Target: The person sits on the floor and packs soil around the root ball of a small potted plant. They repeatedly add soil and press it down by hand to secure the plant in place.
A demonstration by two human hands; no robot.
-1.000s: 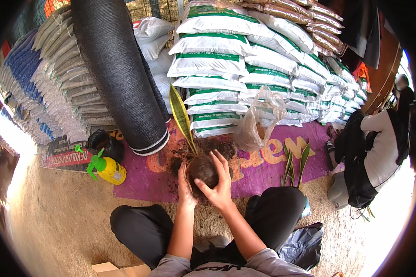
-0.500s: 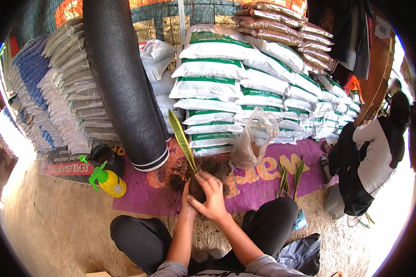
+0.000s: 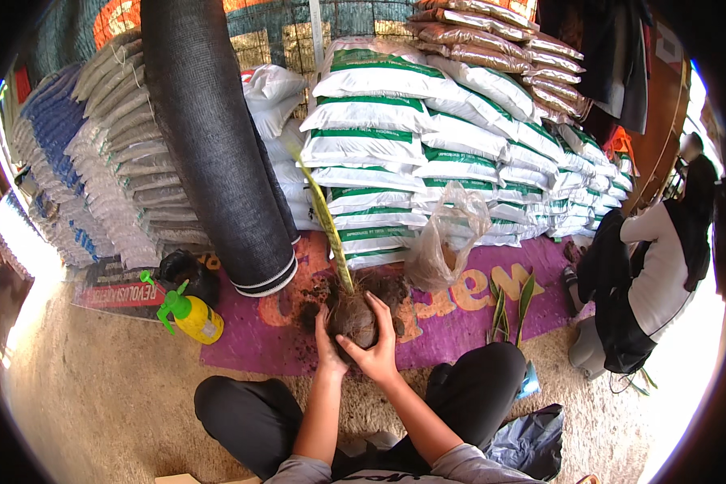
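Observation:
Between my two hands sits a round, brown, fibrous root ball (image 3: 354,323). One long snake plant leaf (image 3: 325,218), green with yellow edges, rises from its top and leans to the left. My left hand (image 3: 328,345) is cupped round the left side of the ball. From the right, my right hand (image 3: 374,345) wraps it, with the thumb across its near face. Dark loose soil (image 3: 389,292) lies on the purple banner (image 3: 254,339) behind and beside the ball. The ball's underside is hidden.
A clear plastic bag with brown contents (image 3: 444,250) stands behind right, near more snake plant leaves (image 3: 524,306). At left are a yellow spray bottle (image 3: 194,319) and a black roll (image 3: 218,145). Stacked white sacks (image 3: 371,149) line the back. Another person (image 3: 653,266) sits at right.
My right hand has moved from over the top of the ball to its right side, so more of the ball shows. The leaf has shifted slightly right at its base.

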